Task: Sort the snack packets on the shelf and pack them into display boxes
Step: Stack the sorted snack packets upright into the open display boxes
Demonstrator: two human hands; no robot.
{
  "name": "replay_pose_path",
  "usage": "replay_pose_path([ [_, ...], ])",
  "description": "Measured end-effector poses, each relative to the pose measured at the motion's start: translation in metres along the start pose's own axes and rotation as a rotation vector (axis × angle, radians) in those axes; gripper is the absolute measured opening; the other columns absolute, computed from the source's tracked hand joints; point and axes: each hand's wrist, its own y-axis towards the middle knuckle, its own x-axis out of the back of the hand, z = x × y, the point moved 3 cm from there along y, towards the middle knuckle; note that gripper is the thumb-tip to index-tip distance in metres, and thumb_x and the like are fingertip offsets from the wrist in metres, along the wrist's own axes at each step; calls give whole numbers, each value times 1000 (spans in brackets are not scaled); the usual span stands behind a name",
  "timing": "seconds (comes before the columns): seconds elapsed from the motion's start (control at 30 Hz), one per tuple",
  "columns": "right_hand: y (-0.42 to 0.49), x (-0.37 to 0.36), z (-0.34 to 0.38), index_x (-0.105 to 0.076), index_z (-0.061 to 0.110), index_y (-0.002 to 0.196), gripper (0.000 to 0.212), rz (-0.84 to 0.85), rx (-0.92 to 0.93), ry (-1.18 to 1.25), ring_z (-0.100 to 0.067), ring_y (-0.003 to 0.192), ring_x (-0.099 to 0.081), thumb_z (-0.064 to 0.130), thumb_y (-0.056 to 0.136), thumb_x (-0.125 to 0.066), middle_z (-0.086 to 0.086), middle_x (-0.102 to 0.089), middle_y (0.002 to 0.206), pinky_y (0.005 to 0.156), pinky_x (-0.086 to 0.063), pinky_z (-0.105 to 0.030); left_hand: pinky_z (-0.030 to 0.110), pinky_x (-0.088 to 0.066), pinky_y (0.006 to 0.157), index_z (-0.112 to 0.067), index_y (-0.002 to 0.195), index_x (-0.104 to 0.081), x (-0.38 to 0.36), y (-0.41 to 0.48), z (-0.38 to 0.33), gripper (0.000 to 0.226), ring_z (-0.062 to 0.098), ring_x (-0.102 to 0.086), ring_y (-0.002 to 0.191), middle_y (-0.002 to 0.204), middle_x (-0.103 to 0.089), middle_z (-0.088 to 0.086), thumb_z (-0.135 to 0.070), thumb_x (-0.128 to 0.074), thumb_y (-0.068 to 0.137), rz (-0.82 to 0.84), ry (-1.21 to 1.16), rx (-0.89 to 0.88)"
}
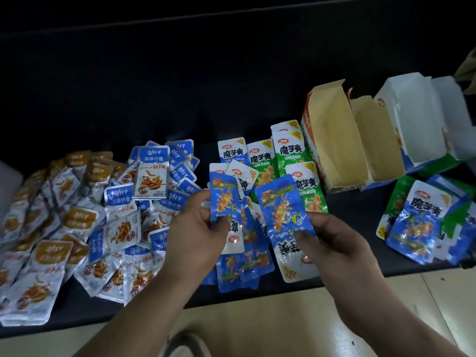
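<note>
My left hand [197,228] pinches a blue snack packet [223,199] upside down above the dark shelf [347,210]. My right hand [332,240] holds a second, larger-looking blue packet [282,210] by its lower edge, also upside down. Under both lie more blue packets [242,269]. Green packets [291,153] lie just behind them. Two opened display boxes stand at the right: a brown-lined one [342,140] and a white-lined one [422,122].
A heap of silver fish-snack packets with blue labels [152,173] and orange labels [51,222] covers the shelf's left half. A stack of blue and green packets [422,217] sits at the far right. Below the shelf edge is pale floor [270,331].
</note>
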Motion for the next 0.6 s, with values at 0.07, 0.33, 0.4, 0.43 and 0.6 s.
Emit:
replay_pose_path([
  [0.07, 1, 1, 1, -76, 20, 100, 20, -5, -3, 25, -5, 70, -68, 3, 97, -65, 2, -79, 90, 56, -50, -14, 29, -55, 57, -44, 116, -60, 3, -1, -4, 36, 8, -71, 69, 85, -75, -20, -14, -69, 98, 32, -27, -31],
  [0.33, 6, 11, 31, -69, 33, 93, 8, 109, 260, -413, -18, 61, -61, 26, 92, -73, 8, -74, 77, 57, -50, -27, 21, -56, 81, -47, 131, -64, 20, -5, -33, 50, 6, -73, 96, 101, -76, -17, -24, -80, 89, 404, -44, -52],
  [0.4, 9, 9, 31, -69, 27, 95, 3, 169, 210, -401, -17, 77, -69, 26, 94, -71, 6, -75, 87, 74, -56, -35, 21, -55, 85, -48, 134, -60, 21, -7, -44, 60, 2, -73, 97, 101, -78, -16, -27, -83, 83, 405, -76, -45],
  [0.43, 10, 7, 27, -69, 24, 93, 3, 228, 169, -354, -17, 80, -69, 22, 96, -69, 3, -76, 88, 78, -57, -40, 18, -55, 82, -48, 136, -57, 22, -7, -47, 65, 0, -73, 95, 101, -79, -16, -29, -84, 80, 388, -109, -27],
  [0.6, 7, 2, 8, -64, 0, 90, 8, 200, 14, -50, -19, 76, -69, 6, 96, -66, -12, -77, 87, 64, -58, -29, 37, -58, 88, -38, 122, -72, 16, -5, -41, 53, 16, -76, 100, 106, -80, -3, -45, -80, 70, 219, -466, 144],
])
